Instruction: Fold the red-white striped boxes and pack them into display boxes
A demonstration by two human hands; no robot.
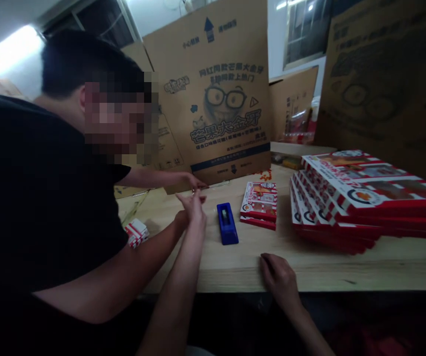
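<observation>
My left hand [194, 210] is raised over the wooden table [309, 267] with its fingers apart and nothing visible in them. It meets a co-worker's hand [180, 217] coming in from the left. Just right of it a blue oblong tool [227, 224] lies on the table. My right hand [278, 278] rests palm down on the table's front edge, fingers loosely bent, holding nothing. Two small red-and-white boxes [259, 202] are stacked beyond the blue tool.
The co-worker in a black shirt [31, 198] fills the left; their other hand [195, 183] touches a big printed carton [216, 99]. A slanting stack of large red-and-white boxes [346, 202] sits right. A small striped pack [136, 232] lies left. Another carton [387, 74] stands behind.
</observation>
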